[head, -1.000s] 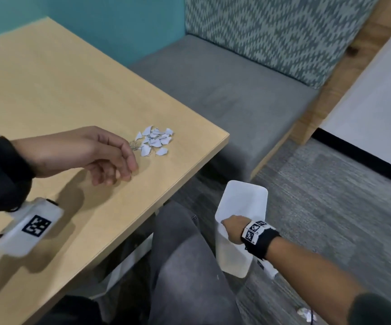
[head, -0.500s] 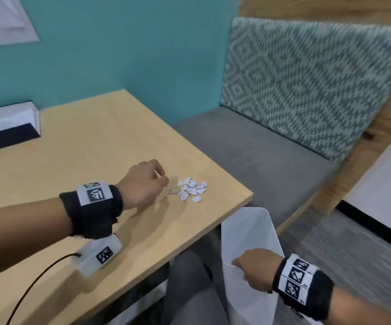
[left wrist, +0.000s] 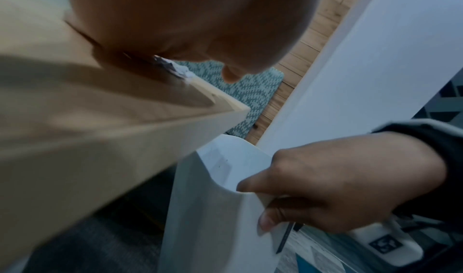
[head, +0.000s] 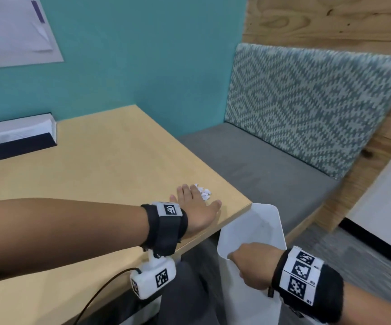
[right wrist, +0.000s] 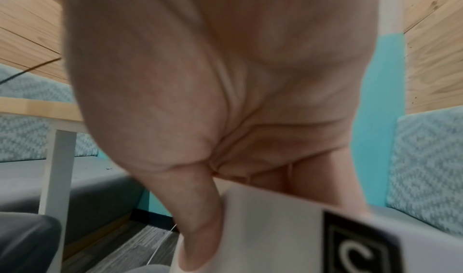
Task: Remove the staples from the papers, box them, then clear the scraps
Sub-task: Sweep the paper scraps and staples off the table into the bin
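Note:
A small heap of white paper scraps (head: 204, 191) lies near the front right corner of the wooden table (head: 110, 165). My left hand (head: 195, 205) lies flat on the table with straight fingers, its far edge against the scraps (left wrist: 179, 70). Just below the table corner stands a white bin (head: 257, 228), tilted up to the edge. My right hand (head: 251, 263) grips the bin's near rim (left wrist: 225, 186), thumb inside. In the right wrist view the thumb (right wrist: 200, 218) pinches the white wall (right wrist: 263, 227).
A grey bench seat (head: 260, 160) with a patterned back cushion (head: 307, 109) runs beside the table. A white and dark box (head: 16, 139) sits at the table's far left by the teal wall. My grey trouser leg (head: 189, 289) is under the table edge.
My left hand has gone from loosely curled beside the scraps to flat over them, and the heap has shifted toward the corner. The bin has risen up to the table edge.

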